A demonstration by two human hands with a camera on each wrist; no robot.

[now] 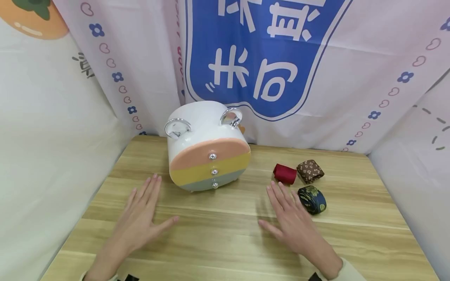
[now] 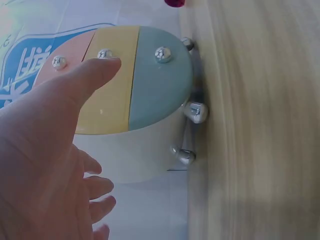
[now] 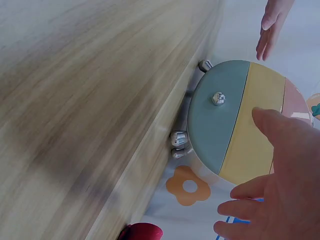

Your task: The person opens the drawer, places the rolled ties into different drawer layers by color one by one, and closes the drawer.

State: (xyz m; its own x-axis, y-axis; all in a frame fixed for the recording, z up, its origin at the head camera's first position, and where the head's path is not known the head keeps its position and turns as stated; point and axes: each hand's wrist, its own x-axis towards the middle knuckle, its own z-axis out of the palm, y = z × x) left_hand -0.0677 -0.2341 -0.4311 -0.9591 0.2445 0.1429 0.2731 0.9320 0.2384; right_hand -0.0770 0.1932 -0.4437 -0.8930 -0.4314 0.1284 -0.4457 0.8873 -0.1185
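A small white storage box with an oval front (image 1: 211,164) stands toward the back of the table. Its three drawers are orange, yellow and grey-green, all closed, each with a silver knob. Three rolled neckties lie at the right: a dark red necktie (image 1: 285,174), a brown floral necktie (image 1: 310,171) and a navy leaf-patterned necktie (image 1: 312,199). My left hand (image 1: 138,220), fingers straight and thumb spread, is left of and in front of the box, holding nothing. My right hand (image 1: 290,222) is likewise extended and holds nothing; its fingertips are close to the red and navy neckties.
The wooden table (image 1: 211,249) meets a printed cloth backdrop (image 1: 147,78) just behind the box. White cloth hangs along both sides. Two silver ring handles (image 1: 177,127) stick up from the box top, and silver ball feet (image 2: 196,112) hold it off the table.
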